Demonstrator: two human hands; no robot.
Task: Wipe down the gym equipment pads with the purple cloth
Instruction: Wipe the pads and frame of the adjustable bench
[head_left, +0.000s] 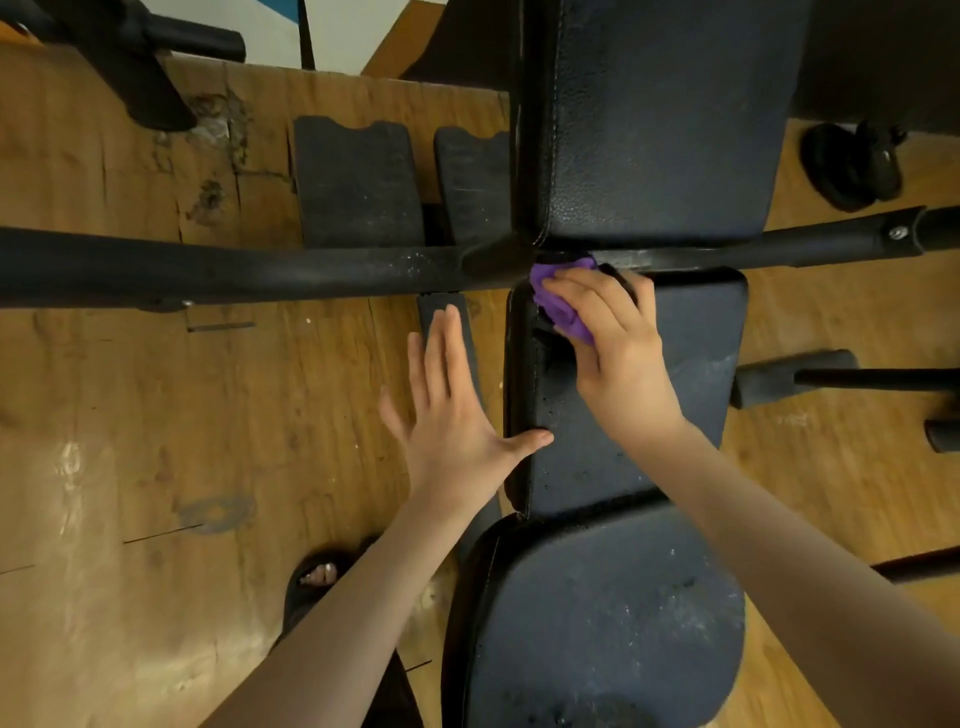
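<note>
Right hand (613, 343): your fingers (587, 291) are closed down over the purple cloth (563, 312), pressing it to the far left corner of the middle pad (675, 364).
Purple cloth: bunched under your fingers, poking out just beyond the fingertips – touching the pad beside the black crossbar (260, 270).
Left hand (447, 415): fingers wide and flat, holding nothing; the thumb tip rests on the pad's left edge.
Near pad (597, 623): below your right wrist, speckled with white dust – by my judgement not yet wiped.
Far pad (660, 130): beyond the crossbar, past your fingertips.
Risk: the wadded cloth may skip the seam and leave grit in it.
Risk: knuckles could knock the crossbar on a forward stroke.
Risk: the cracked left edge may snag the cloth.
</note>
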